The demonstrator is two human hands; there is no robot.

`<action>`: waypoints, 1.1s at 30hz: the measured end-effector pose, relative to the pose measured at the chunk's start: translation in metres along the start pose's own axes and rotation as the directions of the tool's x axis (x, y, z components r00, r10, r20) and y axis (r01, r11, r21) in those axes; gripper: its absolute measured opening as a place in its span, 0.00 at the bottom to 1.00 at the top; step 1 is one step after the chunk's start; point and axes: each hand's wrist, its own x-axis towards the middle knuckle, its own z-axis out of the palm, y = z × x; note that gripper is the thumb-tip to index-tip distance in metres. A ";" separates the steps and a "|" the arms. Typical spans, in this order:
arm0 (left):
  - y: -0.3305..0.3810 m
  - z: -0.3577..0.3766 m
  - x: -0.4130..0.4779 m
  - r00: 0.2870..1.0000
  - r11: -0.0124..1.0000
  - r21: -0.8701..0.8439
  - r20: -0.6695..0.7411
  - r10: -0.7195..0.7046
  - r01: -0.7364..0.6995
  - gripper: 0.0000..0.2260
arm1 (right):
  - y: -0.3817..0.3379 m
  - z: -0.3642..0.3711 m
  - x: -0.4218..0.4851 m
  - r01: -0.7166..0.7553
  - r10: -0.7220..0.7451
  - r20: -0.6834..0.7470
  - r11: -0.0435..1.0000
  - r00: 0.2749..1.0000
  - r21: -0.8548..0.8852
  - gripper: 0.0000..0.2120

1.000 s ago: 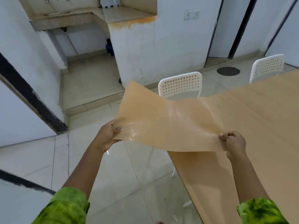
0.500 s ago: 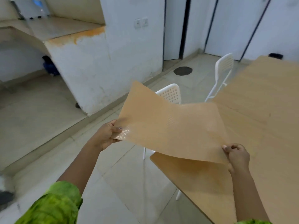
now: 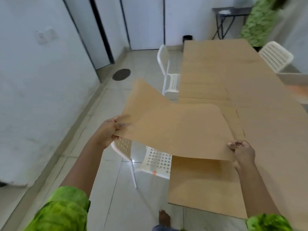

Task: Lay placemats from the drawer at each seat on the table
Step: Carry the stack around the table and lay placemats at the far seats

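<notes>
Placemat (image 3: 175, 129) swung over table (image 3: 233, 77) corner | both hands' fingers (image 3: 233, 145) pinching its edges | apparently airborne

A tan, flexible placemat (image 3: 175, 129) sags, held above the wooden table's (image 3: 250, 90) corner.

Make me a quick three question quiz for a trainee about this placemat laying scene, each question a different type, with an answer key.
1. True or false: the thin tan placemat lies flat on the long light wooden table.
2. Multiple choice: what holds the placemat? A) left hand only B) right hand only C) both hands, one at each end
3. Short answer: which piece of furniture sits directly under the raised placemat's left half?

Key
1. False: it is held up in the air, sagging, partly over the table's near corner.
2. C: the left hand and the right hand each pinch an end.
3. A white perforated plastic chair, pushed in beside the table edge.
</notes>
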 end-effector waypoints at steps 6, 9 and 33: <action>0.022 0.010 0.091 0.981 0.997 0.053 0.184 -0.062 0.053 0.17 | 0.002 0.018 0.013 -0.057 0.066 -0.190 0.997 0.980 0.052 0.06; 0.033 0.018 0.134 0.943 0.990 0.088 0.303 -0.135 0.114 0.16 | 0.016 0.022 0.003 -0.114 0.142 -0.289 0.987 0.947 0.112 0.12; 0.054 0.147 0.255 0.669 0.833 0.440 0.734 -0.118 -0.336 0.22 | 0.102 0.133 -0.195 -0.115 0.491 -0.766 0.864 0.415 0.491 0.14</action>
